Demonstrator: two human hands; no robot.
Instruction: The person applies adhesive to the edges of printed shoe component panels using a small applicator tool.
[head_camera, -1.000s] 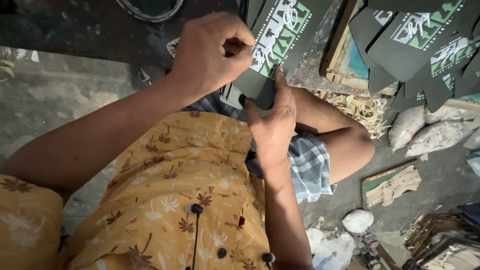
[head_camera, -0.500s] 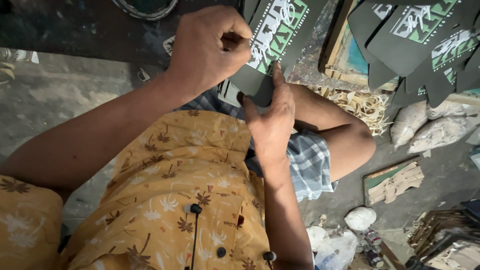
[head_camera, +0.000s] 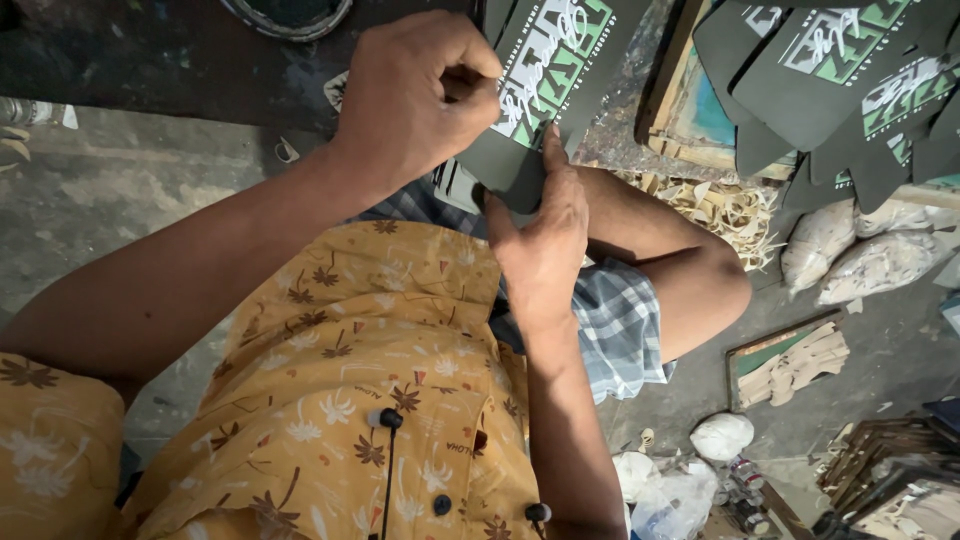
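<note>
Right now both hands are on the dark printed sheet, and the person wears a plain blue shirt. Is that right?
Not quite. The head view shows the left hand and right hand on the dark printed sheet, but the shirt is orange-yellow with a flower pattern, not plain blue.

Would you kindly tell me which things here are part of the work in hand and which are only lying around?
In hand:
- dark printed sheet
- left hand, fisted on its print
- right hand, gripping its lower edge

Lying about:
- stack of printed sheets
- white bags
- wood shavings
- wooden frame
</note>
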